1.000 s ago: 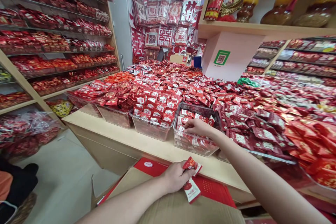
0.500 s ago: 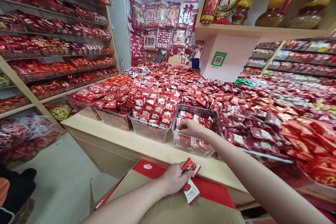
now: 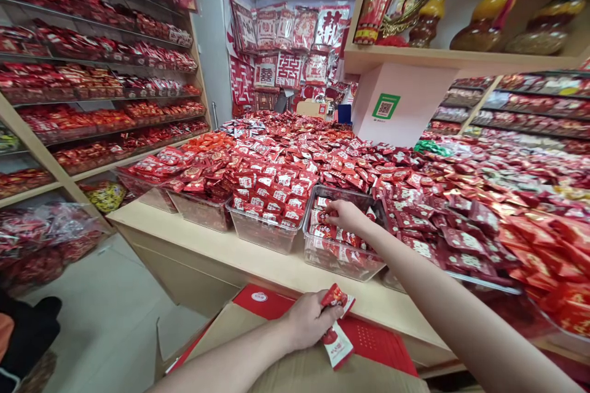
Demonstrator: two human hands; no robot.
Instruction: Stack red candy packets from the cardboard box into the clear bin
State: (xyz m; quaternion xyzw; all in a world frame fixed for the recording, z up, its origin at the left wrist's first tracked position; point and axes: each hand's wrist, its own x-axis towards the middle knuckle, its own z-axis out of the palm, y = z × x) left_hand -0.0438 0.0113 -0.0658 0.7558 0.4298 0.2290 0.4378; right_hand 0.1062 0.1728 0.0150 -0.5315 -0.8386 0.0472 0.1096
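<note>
My left hand (image 3: 311,319) is closed round red-and-white candy packets (image 3: 338,344), over the cardboard box (image 3: 271,368) at the bottom centre. My right hand (image 3: 348,216) reaches into a clear plastic bin (image 3: 343,264) at the centre. Its fingertips are pinched together at the red-and-white packets (image 3: 321,231) inside; whether one is gripped between them is too small to tell. The packets in this bin lie lower than the heap of red packets (image 3: 270,193) in the neighbouring bin.
The wooden counter edge (image 3: 207,249) runs between me and the bins. Dark red packets (image 3: 465,239) fill the right side. A display shelf (image 3: 461,61) overhangs at the upper right. Stocked shelves (image 3: 101,98) stand left. An open box flap (image 3: 159,350) sticks up.
My right hand has moved from the near left side of the bin towards its back, and packets near the front now show. My left hand still holds its packets, slightly lower in view.
</note>
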